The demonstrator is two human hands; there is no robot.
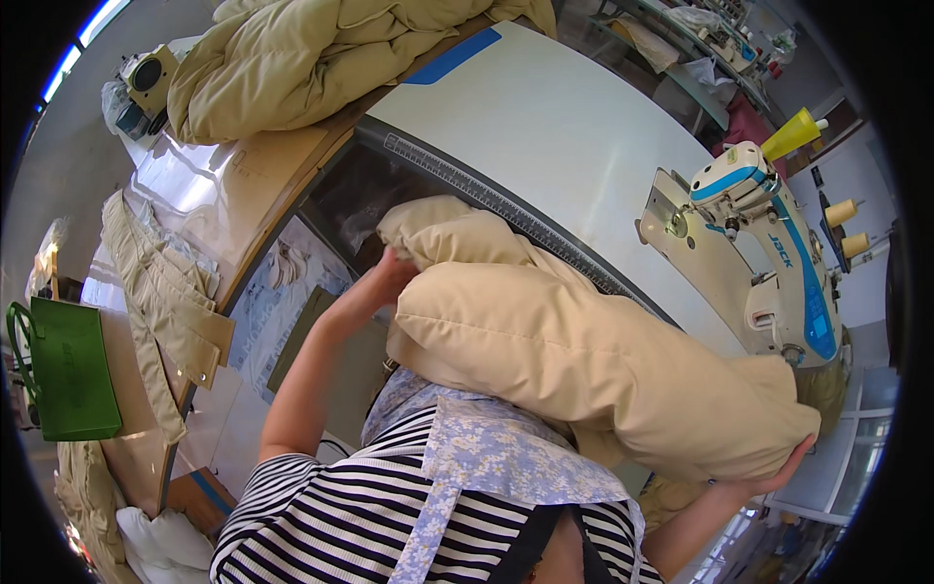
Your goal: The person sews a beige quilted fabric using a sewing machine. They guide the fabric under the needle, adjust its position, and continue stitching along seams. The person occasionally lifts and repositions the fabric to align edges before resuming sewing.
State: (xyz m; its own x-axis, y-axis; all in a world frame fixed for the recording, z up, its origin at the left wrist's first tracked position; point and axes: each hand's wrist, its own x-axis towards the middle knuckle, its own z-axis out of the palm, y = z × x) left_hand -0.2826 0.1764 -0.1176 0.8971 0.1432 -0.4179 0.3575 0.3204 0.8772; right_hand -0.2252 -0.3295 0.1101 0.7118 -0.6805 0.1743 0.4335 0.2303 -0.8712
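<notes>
A bulky beige padded garment (574, 355), folded lengthwise with a stitched seam along it, lies across my lap and the table's near edge. My left hand (392, 275) grips its far left end, the fingertips partly hidden by the fabric. At the lower right, my right hand (773, 477) holds the other end from beneath, with most of its fingers out of sight under the padding. Just beyond the garment's right half stands a white and blue sewing machine (754, 200) on the pale work table (555, 117).
A printed ruler strip (486, 200) follows the table's near edge. Khaki padded garments (292, 68) are heaped at the upper left. Flat beige fabric pieces (161, 302) and a green bag (73, 370) are on the left. A yellow thread cone (793, 134) rises behind the machine.
</notes>
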